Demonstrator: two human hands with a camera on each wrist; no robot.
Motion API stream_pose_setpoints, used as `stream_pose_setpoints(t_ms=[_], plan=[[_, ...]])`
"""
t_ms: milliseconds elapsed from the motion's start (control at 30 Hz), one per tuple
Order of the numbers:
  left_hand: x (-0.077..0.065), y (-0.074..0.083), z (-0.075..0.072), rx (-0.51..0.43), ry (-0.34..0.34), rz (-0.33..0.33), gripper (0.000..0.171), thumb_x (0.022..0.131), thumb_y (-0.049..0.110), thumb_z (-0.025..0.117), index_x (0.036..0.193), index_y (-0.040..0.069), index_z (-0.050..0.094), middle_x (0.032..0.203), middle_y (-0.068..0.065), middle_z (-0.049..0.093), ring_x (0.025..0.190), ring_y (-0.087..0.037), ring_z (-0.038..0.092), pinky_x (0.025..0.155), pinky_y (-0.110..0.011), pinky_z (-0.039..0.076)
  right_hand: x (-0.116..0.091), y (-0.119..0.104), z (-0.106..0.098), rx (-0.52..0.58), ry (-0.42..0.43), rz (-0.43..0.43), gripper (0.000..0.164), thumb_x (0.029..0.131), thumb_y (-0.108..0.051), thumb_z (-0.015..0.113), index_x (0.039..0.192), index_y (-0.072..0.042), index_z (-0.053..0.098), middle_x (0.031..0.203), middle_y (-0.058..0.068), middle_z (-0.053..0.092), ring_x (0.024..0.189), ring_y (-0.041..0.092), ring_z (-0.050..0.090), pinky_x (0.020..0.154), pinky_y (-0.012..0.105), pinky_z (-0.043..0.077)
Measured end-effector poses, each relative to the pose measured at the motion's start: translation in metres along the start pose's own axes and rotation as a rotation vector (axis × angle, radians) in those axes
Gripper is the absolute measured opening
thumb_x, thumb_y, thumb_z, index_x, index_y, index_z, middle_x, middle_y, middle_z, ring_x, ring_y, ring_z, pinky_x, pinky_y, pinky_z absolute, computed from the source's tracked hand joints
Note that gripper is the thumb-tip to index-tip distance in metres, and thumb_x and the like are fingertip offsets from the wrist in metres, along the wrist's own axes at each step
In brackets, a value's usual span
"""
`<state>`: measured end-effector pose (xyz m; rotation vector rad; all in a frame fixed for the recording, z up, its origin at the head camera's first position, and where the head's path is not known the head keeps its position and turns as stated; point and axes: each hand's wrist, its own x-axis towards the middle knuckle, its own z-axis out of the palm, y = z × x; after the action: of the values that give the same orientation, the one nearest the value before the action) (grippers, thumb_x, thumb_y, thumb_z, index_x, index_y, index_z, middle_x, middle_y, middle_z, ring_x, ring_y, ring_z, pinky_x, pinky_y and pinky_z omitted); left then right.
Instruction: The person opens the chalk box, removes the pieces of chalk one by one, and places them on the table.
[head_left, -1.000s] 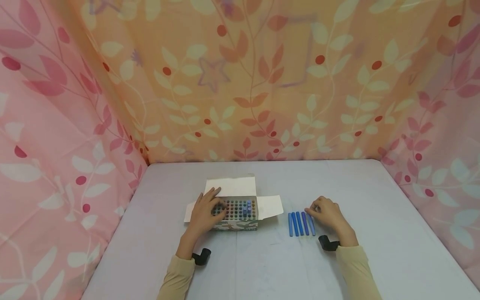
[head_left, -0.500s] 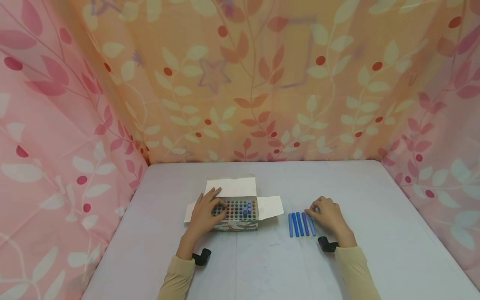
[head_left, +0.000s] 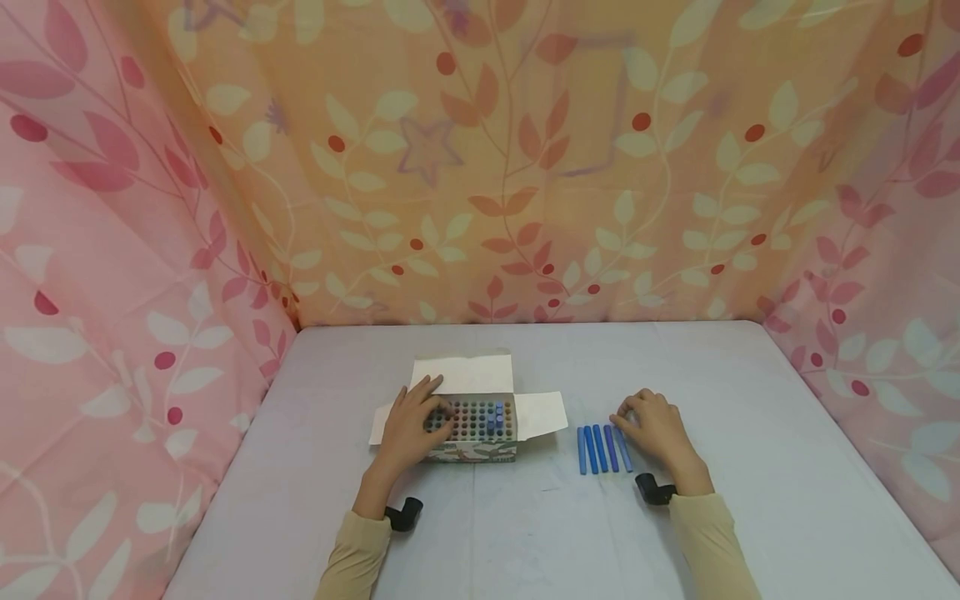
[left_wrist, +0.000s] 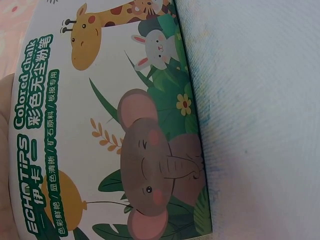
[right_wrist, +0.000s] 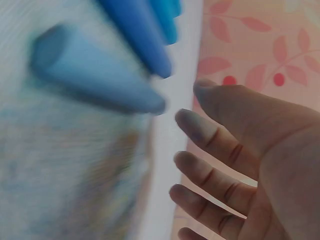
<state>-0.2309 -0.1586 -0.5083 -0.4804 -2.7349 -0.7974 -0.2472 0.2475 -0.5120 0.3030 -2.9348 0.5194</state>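
Observation:
An opened box of colored chalk has rows of stick ends in many colours, with several blue and violet ones standing higher. My left hand rests over the box's left end, thumb and index finger above the chalk rows. The left wrist view shows the printed front of the chalk box. My right hand hovers by the top of the rightmost of several blue and violet chalk sticks laid side by side. In the right wrist view its fingers are loosely bent and hold nothing, just past the end of a pale blue chalk stick.
White box flaps spread out at the back and right, the right one lying between the box and the loose sticks. Faint chalk smudges mark the pale tablecloth. Patterned curtains enclose the table's back and sides.
The right hand's fingers have lifted and spread slightly at the rightmost chalk stick, which lies turned a little. The left hand and the box have stayed put.

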Motion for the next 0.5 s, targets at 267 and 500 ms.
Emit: stream_pose_setpoints(t_ms=[267, 500], plan=[[0.0, 0.001, -0.001, -0.003, 0.003, 0.007, 0.008, 0.08, 0.03, 0.065, 0.084, 0.023, 0.063, 0.144, -0.004, 0.042, 0.138, -0.026, 0.028, 0.115, -0.053, 0.013, 0.004, -0.02, -0.016, 0.132, 0.122, -0.079, 0.016, 0.083, -0.026, 0.068, 0.087, -0.01, 0.068, 0.099, 0.014, 0.06, 0.096, 0.036, 0.055, 0.079, 0.057, 0.042], [-0.001, 0.002, -0.001, -0.004, 0.006, 0.005, 0.008, 0.08, 0.03, 0.065, 0.084, 0.023, 0.063, 0.143, -0.005, 0.042, 0.138, -0.026, 0.028, 0.115, -0.053, 0.013, 0.011, -0.046, -0.027, 0.201, 0.146, -0.128, 0.012, 0.083, -0.021, 0.068, 0.089, -0.012, 0.067, 0.101, 0.011, 0.059, 0.099, 0.034, 0.053, 0.084, 0.057, 0.04]])
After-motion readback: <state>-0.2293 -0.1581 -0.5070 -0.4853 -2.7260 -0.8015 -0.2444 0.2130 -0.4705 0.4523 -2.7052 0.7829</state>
